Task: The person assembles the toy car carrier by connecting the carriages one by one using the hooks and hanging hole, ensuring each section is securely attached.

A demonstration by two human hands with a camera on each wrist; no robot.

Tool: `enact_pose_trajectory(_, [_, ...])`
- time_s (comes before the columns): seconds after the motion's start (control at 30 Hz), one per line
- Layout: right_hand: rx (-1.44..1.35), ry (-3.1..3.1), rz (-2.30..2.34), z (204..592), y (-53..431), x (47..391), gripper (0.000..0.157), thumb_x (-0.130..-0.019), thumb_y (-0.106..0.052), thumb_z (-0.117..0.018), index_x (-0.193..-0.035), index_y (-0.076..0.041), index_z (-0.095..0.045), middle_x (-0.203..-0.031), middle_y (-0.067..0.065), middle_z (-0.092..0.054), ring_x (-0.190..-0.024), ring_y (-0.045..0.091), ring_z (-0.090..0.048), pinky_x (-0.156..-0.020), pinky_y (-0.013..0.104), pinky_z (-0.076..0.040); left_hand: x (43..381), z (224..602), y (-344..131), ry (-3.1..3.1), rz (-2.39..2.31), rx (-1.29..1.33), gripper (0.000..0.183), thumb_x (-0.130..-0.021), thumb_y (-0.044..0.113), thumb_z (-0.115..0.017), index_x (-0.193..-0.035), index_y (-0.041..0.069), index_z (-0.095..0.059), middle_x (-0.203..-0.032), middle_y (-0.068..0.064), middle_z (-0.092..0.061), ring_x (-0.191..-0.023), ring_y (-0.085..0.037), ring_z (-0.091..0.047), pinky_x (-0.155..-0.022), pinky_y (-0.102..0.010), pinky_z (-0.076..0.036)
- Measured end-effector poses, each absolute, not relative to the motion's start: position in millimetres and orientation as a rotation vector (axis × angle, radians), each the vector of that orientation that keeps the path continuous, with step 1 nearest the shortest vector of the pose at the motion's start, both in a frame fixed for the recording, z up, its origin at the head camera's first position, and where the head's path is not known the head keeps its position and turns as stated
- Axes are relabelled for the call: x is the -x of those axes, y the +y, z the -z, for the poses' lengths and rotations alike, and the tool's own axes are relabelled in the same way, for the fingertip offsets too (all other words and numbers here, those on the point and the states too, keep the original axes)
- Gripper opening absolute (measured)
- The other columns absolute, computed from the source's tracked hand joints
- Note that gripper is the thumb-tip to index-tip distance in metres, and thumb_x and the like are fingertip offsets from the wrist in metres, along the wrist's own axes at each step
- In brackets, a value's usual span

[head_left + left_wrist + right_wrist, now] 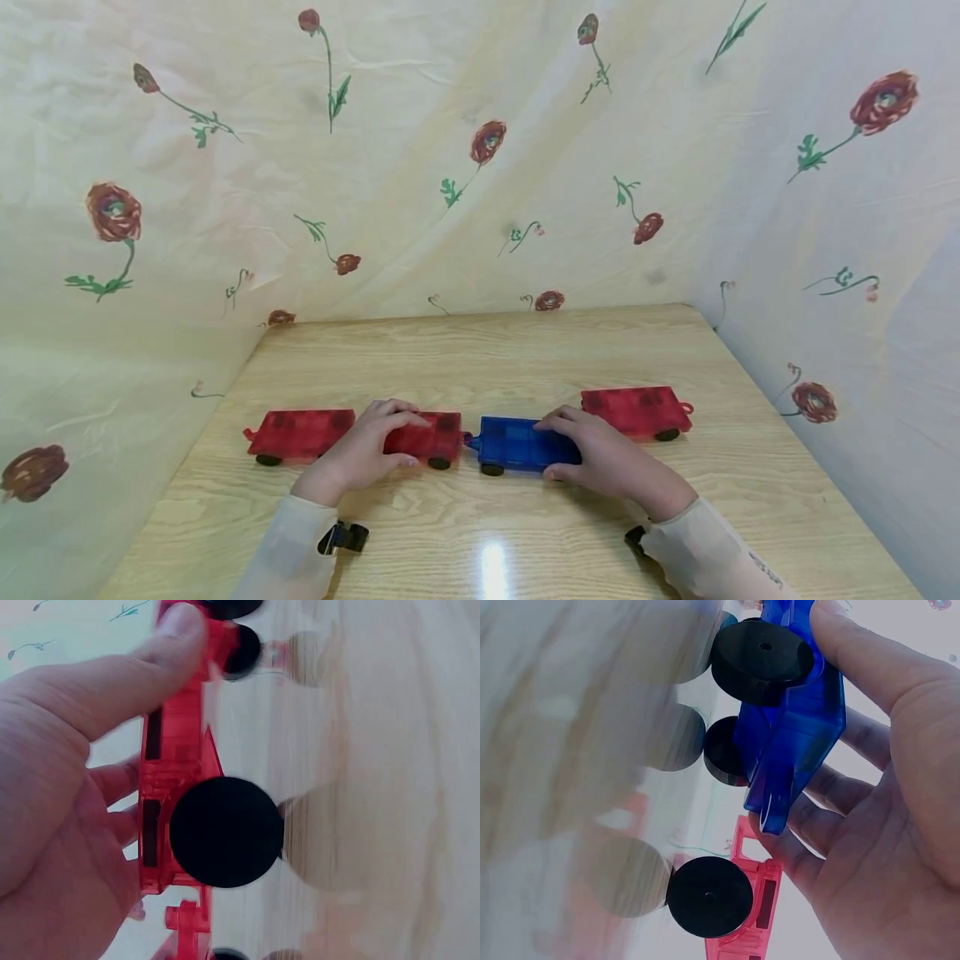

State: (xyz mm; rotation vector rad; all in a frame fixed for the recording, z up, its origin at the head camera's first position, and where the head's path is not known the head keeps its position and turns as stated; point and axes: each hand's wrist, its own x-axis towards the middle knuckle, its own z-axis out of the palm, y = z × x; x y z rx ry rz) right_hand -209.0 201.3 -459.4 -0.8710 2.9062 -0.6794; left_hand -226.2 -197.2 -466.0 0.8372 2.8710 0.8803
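Near the middle of the table my left hand (pixel 363 450) grips a red see-through toy train car (pixel 444 427) with black wheels, thumb on the near side and fingers over the far side. My right hand (pixel 603 457) holds a blue see-through toy train car (pixel 504 443) the same way, by its right part. Between the two held cars their end couplings meet or overlap in the head view. In the right wrist view the thumb lies on one side of the blue car (pixel 802 720) and the fingers on the other.
Another red car (pixel 300 429) stands left, partly behind the left hand. A further red car (pixel 637 408) stands beyond the right hand, its hook pointing right. The wooden table (pixel 480 350) is backed by flower-printed cloth (pixel 405 167). Both wrists wear dark straps.
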Motion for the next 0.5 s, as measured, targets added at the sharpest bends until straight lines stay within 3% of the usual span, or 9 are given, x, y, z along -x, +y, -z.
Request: enact_pose_trajectory(0.5, [0.931,2.981,0.672,459.8,202.2,210.9,0.052,-0.086,-0.031,-0.09,-0.133,-0.018,-0.072,-0.142,0.006,-0.057,-0.128,0.028,-0.056,-0.102,0.047,-0.054,228.4,467.6,-206.5,2.901,-0.871,-0.769,0.054,-0.083,0.028,-0.09,-0.133,0.032,-0.069,-0.147,0.005,-0.053,-0.138,-0.026,-0.042,-0.109,-0.056,-0.044])
